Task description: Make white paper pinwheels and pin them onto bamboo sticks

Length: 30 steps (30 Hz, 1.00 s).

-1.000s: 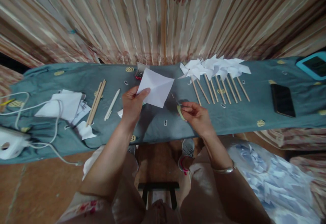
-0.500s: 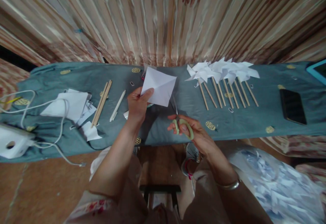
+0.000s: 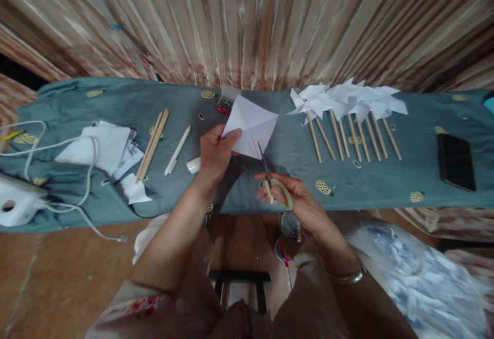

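- I am gripping a square sheet of white paper (image 3: 252, 123) by its left corner in my left hand (image 3: 216, 151), and my thumb is lying flat on top of it.
- The sheet is hanging above the middle of the counter (image 3: 386, 190), with faint creases running across its face.
- My right hand (image 3: 299, 195) is grasping a pair of scissors (image 3: 284, 190), with my fingers in the pale green handles.
- The blades are pointing up and away from me at the sheet's lower corner; one is showing over the paper, and I cannot tell whether the other is under it.
- A small open box (image 3: 225, 105) of metal bits is sitting just beyond the sheet.
- A white pen (image 3: 178, 149) is lying to the left of my left hand, and a small white object (image 3: 193, 164) is resting right beside my wrist.
- Farther left, some bare wooden sticks (image 3: 152, 146) are lying together, near a loose pile of papers (image 3: 106, 148).
- To the right of the sheet, a row of white paper pinwheels (image 3: 314, 98) on sticks is lying with the heads overlapping.
- A dark phone (image 3: 456, 161) is resting near the right end.
- I am wearing a silver bracelet (image 3: 349, 278) on my right arm.
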Motion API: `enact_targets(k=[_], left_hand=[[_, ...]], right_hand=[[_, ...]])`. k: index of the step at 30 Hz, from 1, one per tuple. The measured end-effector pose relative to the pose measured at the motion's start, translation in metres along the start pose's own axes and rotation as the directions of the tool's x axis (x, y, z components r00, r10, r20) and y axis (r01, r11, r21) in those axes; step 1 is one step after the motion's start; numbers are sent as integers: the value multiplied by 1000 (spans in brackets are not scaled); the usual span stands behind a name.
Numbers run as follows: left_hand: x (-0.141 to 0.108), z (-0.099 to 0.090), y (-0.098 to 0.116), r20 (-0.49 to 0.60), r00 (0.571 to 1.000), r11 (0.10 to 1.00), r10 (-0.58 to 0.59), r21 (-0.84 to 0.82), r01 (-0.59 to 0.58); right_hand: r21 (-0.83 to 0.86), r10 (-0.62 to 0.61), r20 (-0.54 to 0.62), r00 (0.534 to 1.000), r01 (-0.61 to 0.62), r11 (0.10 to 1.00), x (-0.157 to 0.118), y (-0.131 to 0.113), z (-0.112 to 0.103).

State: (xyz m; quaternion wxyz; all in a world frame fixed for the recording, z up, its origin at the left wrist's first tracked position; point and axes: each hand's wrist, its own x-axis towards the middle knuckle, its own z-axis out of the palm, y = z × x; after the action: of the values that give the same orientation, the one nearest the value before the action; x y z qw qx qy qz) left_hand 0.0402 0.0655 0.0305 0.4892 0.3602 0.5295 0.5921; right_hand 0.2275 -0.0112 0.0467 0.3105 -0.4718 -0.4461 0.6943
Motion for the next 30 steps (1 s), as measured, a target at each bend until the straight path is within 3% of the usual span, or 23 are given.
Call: enact_targets(k=[30], left_hand=[[-2, 0, -2, 14, 1000, 1000, 8, 8, -8]], right_hand=[[68, -8, 11, 1000, 7, 998, 4, 11, -3]])
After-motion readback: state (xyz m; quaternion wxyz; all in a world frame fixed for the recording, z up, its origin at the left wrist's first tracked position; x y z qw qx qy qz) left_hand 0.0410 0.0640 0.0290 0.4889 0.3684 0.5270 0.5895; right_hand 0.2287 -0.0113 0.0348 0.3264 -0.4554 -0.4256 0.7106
